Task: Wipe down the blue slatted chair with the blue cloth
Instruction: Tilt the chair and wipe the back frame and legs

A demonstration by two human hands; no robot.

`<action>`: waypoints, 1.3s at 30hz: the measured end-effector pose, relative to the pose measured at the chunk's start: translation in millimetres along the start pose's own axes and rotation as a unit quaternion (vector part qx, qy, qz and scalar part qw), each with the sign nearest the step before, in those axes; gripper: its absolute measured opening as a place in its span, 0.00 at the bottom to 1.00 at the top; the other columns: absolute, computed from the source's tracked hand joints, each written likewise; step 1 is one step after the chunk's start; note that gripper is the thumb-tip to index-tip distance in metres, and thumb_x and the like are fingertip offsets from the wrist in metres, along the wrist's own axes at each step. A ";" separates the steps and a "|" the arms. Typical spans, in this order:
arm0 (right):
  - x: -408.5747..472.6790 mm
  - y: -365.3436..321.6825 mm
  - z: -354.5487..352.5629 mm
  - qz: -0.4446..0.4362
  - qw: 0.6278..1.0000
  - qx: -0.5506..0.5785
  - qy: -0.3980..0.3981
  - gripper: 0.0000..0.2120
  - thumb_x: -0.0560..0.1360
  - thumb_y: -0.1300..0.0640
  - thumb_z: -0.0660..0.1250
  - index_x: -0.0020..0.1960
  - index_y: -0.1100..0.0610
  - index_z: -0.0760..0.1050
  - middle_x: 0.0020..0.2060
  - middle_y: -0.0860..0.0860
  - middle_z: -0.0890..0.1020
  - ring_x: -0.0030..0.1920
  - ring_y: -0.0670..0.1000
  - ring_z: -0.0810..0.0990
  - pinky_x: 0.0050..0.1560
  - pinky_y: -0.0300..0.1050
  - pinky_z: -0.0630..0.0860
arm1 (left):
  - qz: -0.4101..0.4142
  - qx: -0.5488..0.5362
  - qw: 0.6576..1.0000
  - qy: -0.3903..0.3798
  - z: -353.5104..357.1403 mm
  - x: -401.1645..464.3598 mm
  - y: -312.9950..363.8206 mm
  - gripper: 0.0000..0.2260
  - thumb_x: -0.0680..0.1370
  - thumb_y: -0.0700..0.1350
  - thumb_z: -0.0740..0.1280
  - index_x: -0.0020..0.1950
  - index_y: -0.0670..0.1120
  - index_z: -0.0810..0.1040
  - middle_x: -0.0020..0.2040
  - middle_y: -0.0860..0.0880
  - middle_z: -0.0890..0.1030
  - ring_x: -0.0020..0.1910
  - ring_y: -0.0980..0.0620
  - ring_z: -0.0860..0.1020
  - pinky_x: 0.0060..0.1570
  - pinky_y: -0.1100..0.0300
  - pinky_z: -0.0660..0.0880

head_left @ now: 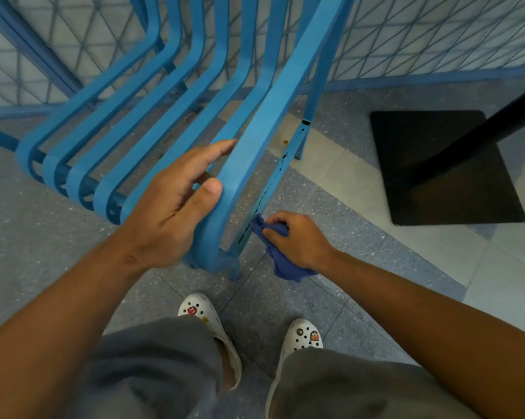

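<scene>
Chair (164, 95): six slats; left hand (170, 207) steadying; right hand (297, 240) gripping one cloth (281, 267).

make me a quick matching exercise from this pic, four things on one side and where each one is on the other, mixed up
Things:
1. left hand
2. blue cloth
3. black table base
4. white clogs

Places:
a. flat on the floor, right of the chair
b. bunched in the right hand, against a chair leg
c. on the person's feet, bottom of the view
d. on the seat's outermost slat

Pairs: 1-d, 2-b, 3-a, 4-c
</scene>
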State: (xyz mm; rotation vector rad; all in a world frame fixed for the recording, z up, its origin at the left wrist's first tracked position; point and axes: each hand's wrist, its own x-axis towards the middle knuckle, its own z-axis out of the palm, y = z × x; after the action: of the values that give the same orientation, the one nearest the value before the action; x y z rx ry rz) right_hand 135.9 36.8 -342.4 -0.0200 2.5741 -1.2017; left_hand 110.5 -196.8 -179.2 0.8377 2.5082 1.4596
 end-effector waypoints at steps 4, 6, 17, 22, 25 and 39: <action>4.5 1.0 1.5 0.000 1.000 0.003 0.022 0.07 0.79 0.47 0.68 0.51 0.49 0.80 0.47 0.46 0.85 0.43 0.45 0.82 0.43 0.44 0.79 | -0.004 0.026 1.000 0.008 -2.8 2.6 3.0 0.24 0.82 0.52 0.58 0.77 0.45 0.68 0.68 0.52 0.76 0.59 0.49 0.78 0.54 0.63 0.74; 6.6 -0.8 6.6 -0.014 1.000 0.011 0.024 0.08 0.79 0.47 0.68 0.54 0.49 0.79 0.50 0.48 0.85 0.44 0.46 0.83 0.43 0.42 0.80 | 0.004 0.047 0.999 0.012 -3.4 2.4 7.0 0.25 0.82 0.51 0.58 0.78 0.44 0.67 0.68 0.53 0.75 0.62 0.54 0.76 0.57 0.66 0.72; 24.6 -10.7 47.4 -0.031 0.988 -0.148 -0.037 0.12 0.81 0.45 0.62 0.62 0.46 0.78 0.52 0.51 0.74 0.50 0.54 0.79 0.47 0.50 0.78 | 0.055 0.227 0.969 -0.082 -0.9 8.0 28.7 0.29 0.83 0.48 0.56 0.83 0.42 0.54 0.84 0.49 0.48 0.82 0.57 0.48 0.77 0.67 0.49; 26.2 -8.1 42.6 -0.026 0.993 -0.115 -0.027 0.12 0.80 0.45 0.65 0.61 0.46 0.80 0.54 0.52 0.76 0.53 0.55 0.79 0.50 0.52 0.79 | 0.055 0.222 0.969 -0.097 -2.3 12.1 30.2 0.29 0.83 0.44 0.59 0.83 0.42 0.54 0.84 0.49 0.48 0.82 0.57 0.47 0.79 0.64 0.49; 26.5 -7.9 41.6 -0.023 0.992 -0.122 -0.011 0.10 0.80 0.46 0.66 0.59 0.47 0.80 0.55 0.53 0.76 0.53 0.55 0.79 0.49 0.52 0.79 | 0.042 0.206 0.972 -0.102 -2.4 12.3 30.6 0.30 0.82 0.44 0.59 0.83 0.44 0.53 0.84 0.51 0.47 0.82 0.58 0.46 0.78 0.64 0.49; 19.4 -6.8 42.5 -0.043 0.990 -0.131 -0.033 0.11 0.81 0.45 0.64 0.59 0.47 0.80 0.54 0.53 0.77 0.52 0.54 0.80 0.46 0.47 0.77 | 0.002 0.210 0.968 -0.137 -10.5 17.2 38.1 0.32 0.83 0.42 0.63 0.83 0.48 0.52 0.83 0.57 0.45 0.80 0.65 0.45 0.76 0.70 0.49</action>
State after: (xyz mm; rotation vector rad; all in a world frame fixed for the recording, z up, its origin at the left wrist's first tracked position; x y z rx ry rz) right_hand 128.2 -2.1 -368.1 -0.2256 2.6764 -0.8658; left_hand 107.5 -181.4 -139.0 1.0221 2.6256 0.7469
